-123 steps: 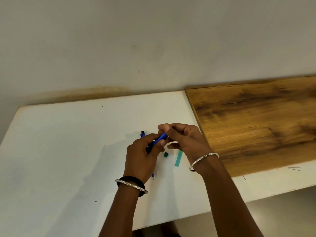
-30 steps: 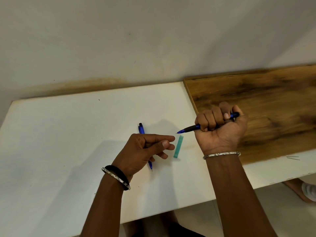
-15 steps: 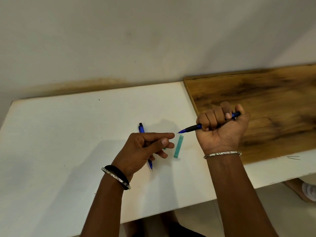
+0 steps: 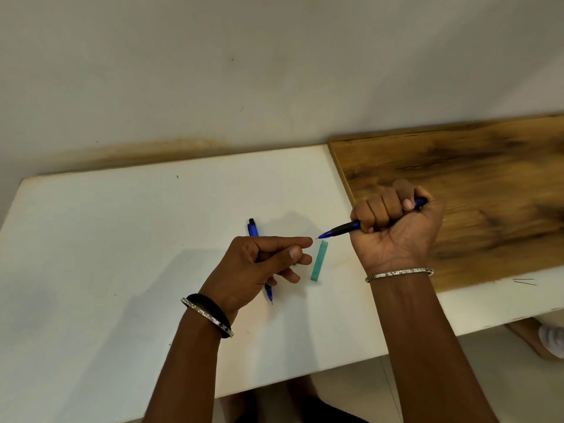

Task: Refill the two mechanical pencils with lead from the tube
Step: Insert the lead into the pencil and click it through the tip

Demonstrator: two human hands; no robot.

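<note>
My right hand (image 4: 396, 230) is fisted around a blue mechanical pencil (image 4: 341, 229), thumb on its back end, tip pointing left over the white table (image 4: 122, 254). A short bit of lead shows at the tip. My left hand (image 4: 259, 267) hovers with index finger stretched toward that tip, thumb against the curled fingers; nothing visible in it. A second blue pencil (image 4: 252, 228) lies on the table, mostly hidden under the left hand. The teal lead tube (image 4: 319, 260) lies between my hands, and a small teal piece (image 4: 294, 264) peeks out beside my left fingers.
A brown wooden board (image 4: 473, 184) covers the table's right part, just under and behind my right hand. A grey wall runs along the back. Two thin dark leads (image 4: 525, 281) lie near the right front edge. A person's foot (image 4: 546, 340) shows on the floor at right.
Four seconds ago both hands held the pencil together. Since then the right hand took it rightward in a fist; over the last second it shifted slightly, and the left hand stayed still.
</note>
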